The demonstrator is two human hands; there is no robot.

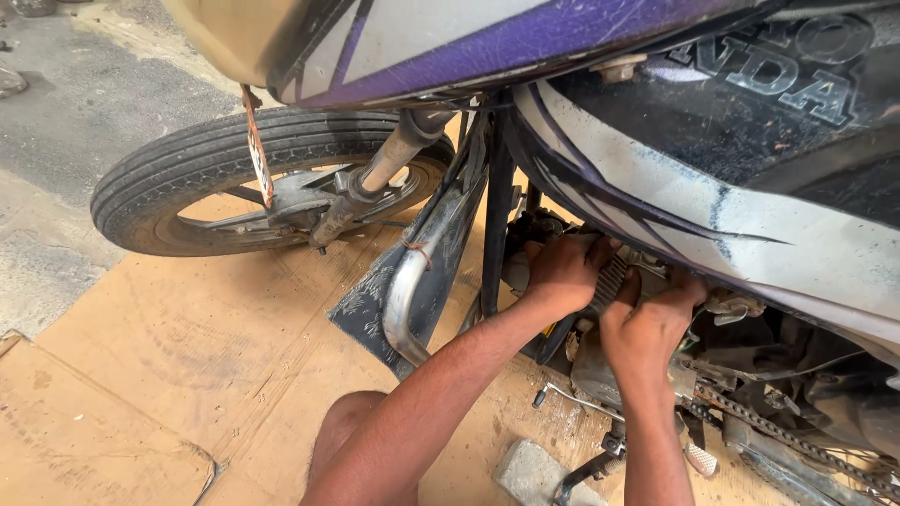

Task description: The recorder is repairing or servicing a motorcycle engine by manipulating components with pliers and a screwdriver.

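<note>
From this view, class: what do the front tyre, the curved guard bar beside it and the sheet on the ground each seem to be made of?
Front tyre: black rubber, matte and dusty, with ribbed tread grooves.
Guard bar: probably chromed steel tube, since it is shiny silver with scuffs.
Ground sheet: brown cardboard, dull, creased and stained.
Both hands, left and right, press on the engine's ribbed metal part.

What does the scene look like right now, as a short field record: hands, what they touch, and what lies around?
left hand: reaching under the purple, white and black motorcycle body, on the dark engine block
right hand: pressed on the same engine block, beside the left
grip: not clear whether either holds anything
front: black ribbed tyre
right: rusty drive chain
ground: brown cardboard sheet
</note>
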